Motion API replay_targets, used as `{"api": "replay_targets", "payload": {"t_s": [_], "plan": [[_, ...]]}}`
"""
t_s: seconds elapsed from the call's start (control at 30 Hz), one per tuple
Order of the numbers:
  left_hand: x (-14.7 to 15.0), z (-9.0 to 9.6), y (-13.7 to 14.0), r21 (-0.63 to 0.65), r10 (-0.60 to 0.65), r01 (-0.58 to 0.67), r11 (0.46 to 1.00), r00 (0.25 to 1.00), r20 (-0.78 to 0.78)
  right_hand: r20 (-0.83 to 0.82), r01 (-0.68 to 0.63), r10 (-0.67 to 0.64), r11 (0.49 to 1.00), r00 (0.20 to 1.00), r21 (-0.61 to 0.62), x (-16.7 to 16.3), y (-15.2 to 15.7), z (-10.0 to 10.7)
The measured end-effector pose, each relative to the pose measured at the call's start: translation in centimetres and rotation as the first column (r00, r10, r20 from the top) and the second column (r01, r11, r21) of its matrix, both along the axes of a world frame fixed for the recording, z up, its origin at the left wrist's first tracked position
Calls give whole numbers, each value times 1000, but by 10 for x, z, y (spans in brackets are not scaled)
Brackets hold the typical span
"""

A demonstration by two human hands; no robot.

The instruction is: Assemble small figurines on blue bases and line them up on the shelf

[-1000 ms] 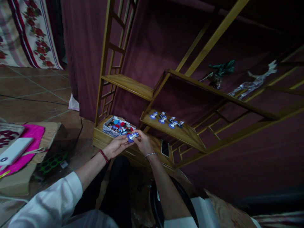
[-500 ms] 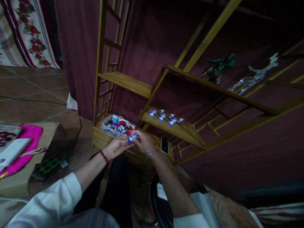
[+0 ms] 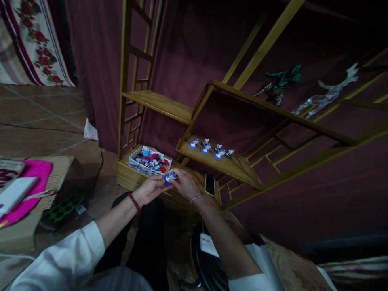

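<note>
Left hand (image 3: 150,189) and right hand (image 3: 185,185): grip closed on small purple-based figurine (image 3: 169,179) from opposite sides, probably for steadiness, by front edge of cabinet (image 3: 129,174). Open box (image 3: 138,166) near cabinet's left corner, presumably handy; six other figurines (image 3: 205,149) upright on shelf (image 3: 239,173).

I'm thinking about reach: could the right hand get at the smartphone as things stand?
Probably yes: nothing visible blocks the way from the right hand to the smartphone, though that hand is holding the purple-based figurine.

Prob. home rm: wooden display shelves (image 3: 159,106) w/ ornaments (image 3: 327,97), floral cloth (image 3: 44,60), tiled flr (image 3: 57,107).
</note>
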State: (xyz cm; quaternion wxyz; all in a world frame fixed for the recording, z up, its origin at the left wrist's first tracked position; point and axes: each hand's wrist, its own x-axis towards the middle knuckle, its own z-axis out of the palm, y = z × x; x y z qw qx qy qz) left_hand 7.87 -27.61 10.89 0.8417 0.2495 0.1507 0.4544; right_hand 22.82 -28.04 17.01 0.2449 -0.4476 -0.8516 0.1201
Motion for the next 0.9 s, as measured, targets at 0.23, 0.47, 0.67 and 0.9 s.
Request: {"api": "replay_targets", "payload": {"t_s": [0.23, 0.47, 0.67, 0.9], "plan": [[5, 0, -2, -21, 32, -33, 999, 999, -33, 36, 84, -84, 996, 996, -14, 1, -1, -3], [9, 4, -4, -19, 71, -74, 997, 992, -108, 66, 205, -203, 979, 977, -14, -1, -3, -5], [11, 11, -7, 60, 59, -52, 997, 991, -122, 79, 338, -334, 940, 939, -48, -4, -5, -7], [14, 21, -11, 133, 91, -69, 989, 981, -169, 95, 535, -528, 840, 844, -91, -11, -6, -5]]}}
